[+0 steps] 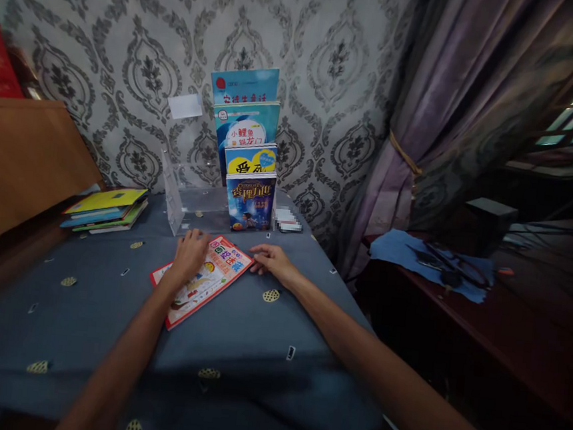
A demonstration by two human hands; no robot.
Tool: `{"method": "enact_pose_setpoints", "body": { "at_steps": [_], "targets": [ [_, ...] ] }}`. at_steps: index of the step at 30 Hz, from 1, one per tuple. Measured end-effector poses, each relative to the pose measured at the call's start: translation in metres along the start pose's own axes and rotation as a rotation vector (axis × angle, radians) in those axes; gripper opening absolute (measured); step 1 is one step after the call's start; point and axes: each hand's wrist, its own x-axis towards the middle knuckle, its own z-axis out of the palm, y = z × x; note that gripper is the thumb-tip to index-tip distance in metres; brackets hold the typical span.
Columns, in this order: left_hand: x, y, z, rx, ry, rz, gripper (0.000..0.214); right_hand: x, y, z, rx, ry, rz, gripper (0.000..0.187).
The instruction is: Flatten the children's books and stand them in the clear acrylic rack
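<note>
A thin children's book (pixel 215 277) with a red border and colourful Chinese lettering lies slanted on the cloth-covered table. My left hand (pixel 191 257) rests over its upper left part, fingers loosely bent towards the far edge. By the book's right corner is my right hand (pixel 273 262), its fingers slightly curled and apart; the fingertips are at or touching that corner. Just behind, a clear acrylic stand (pixel 202 202) holds upright books in tiers on its right side. The front one is a dark blue book (pixel 250 202), with a yellow-and-blue book (pixel 251 160) and taller teal books (pixel 247 121) behind it.
A stack of books (pixel 109 209) with a yellow one on top lies at the left, near a wooden panel (pixel 25 159). Behind the table is a patterned wall; a tied purple curtain (pixel 403 138) hangs right. A blue cloth (pixel 433 261) lies on a dark red surface.
</note>
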Motion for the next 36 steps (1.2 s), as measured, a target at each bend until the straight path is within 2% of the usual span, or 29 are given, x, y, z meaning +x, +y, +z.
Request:
{"method": "enact_pose_setpoints", "body": {
  "at_steps": [2,5,8,13,23,27,32,36],
  "targets": [
    [-0.012,0.015,0.005,0.177,-0.042,0.163,0.03,0.0,-0.001,0.001,0.009,-0.011,0.007,0.014],
    [-0.031,0.037,0.016,0.189,-0.144,0.314,0.039,0.0,0.001,0.001,0.023,-0.013,0.016,0.017],
    [-0.046,0.053,0.024,0.256,-0.151,0.315,0.043,0.0,0.002,0.001,0.03,-0.009,0.024,0.019],
    [-0.054,0.065,0.023,0.313,-0.161,0.272,0.031,-0.002,0.003,0.002,0.023,0.004,0.022,0.02],
    [-0.056,0.072,0.018,0.359,-0.151,0.252,0.043,0.0,0.002,0.004,-0.003,0.001,0.008,0.019],
    [-0.057,0.07,0.021,0.335,-0.129,0.269,0.039,-0.003,0.0,0.005,-0.016,0.003,-0.004,0.018],
    [-0.059,0.06,0.025,0.304,-0.136,0.337,0.033,-0.004,0.0,0.007,-0.058,0.01,-0.03,0.011],
    [-0.061,0.04,0.013,0.288,-0.182,0.378,0.037,-0.002,0.001,0.011,-0.106,0.011,-0.048,0.012]
  ]
}}
